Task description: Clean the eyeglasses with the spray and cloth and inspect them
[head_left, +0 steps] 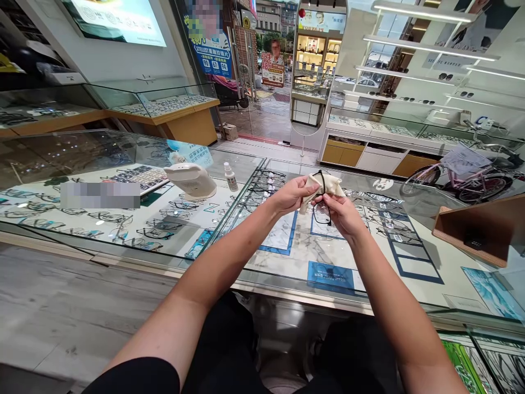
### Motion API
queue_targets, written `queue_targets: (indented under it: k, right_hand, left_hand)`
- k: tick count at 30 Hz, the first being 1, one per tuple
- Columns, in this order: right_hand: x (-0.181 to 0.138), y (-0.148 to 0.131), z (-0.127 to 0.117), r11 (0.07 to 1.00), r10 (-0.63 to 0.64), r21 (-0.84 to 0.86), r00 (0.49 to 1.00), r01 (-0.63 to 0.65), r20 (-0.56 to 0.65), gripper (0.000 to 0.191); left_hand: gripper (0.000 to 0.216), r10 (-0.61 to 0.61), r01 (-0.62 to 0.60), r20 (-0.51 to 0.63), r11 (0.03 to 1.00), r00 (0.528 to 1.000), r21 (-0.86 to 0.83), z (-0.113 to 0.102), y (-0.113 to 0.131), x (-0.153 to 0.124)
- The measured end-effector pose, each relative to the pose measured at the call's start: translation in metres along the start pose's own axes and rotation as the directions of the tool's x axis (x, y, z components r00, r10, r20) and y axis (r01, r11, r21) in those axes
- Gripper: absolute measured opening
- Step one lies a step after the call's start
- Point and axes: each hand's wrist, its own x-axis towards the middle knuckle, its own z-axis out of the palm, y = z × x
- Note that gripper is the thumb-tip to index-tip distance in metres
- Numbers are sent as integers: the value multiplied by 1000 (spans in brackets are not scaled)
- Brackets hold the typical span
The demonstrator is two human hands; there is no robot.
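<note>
Both my hands are raised over a glass display counter. My left hand pinches a cream cleaning cloth that is wrapped over the top of a pair of black-framed glasses. My right hand is closed on the glasses from the right, with one lens hanging below the cloth. The upper part of the frame is hidden by the cloth.
A small white spray bottle and a white device stand on the counter to the left. Rows of glasses lie under the glass. A wooden tray juts in at the right. A pink bicycle stands beyond the counter.
</note>
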Motion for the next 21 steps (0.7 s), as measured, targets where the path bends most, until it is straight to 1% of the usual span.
queue_targets:
  k: [3, 6, 10, 12, 14, 17, 21]
  right_hand:
    - [1, 2, -2, 1000, -11, -15, 1000, 11, -3, 38]
    - [1, 3, -3, 997, -32, -69, 999, 32, 1, 37]
    - [0, 3, -3, 993, -34, -114, 999, 37, 33, 37]
    - [0, 1, -2, 994, -27, -105, 999, 30, 31, 37]
    - [-1, -2, -2, 997, -21, -70, 1000, 21, 11, 38]
    - [-1, -6, -2, 1000, 4, -4, 1000, -4, -20, 40]
    - [-2, -9, -3, 1000, 13, 22, 999, -12, -30, 39]
  left_hand:
    - [58, 58, -56, -59, 998, 997, 34, 5, -6, 1]
    - [59, 112, -104, -101, 991, 989, 87, 11, -13, 2]
    - [65, 107, -88, -145, 987, 984, 131, 11, -14, 3]
    - [67, 84, -68, -122, 990, 989, 124, 9, -10, 3]
    - [66, 54, -49, -53, 994, 997, 100, 6, -4, 3]
    - [58, 20, -23, 40, 998, 999, 61, 1, 5, 1]
    - [53, -16, 11, 79, 998, 997, 57, -3, 11, -3]
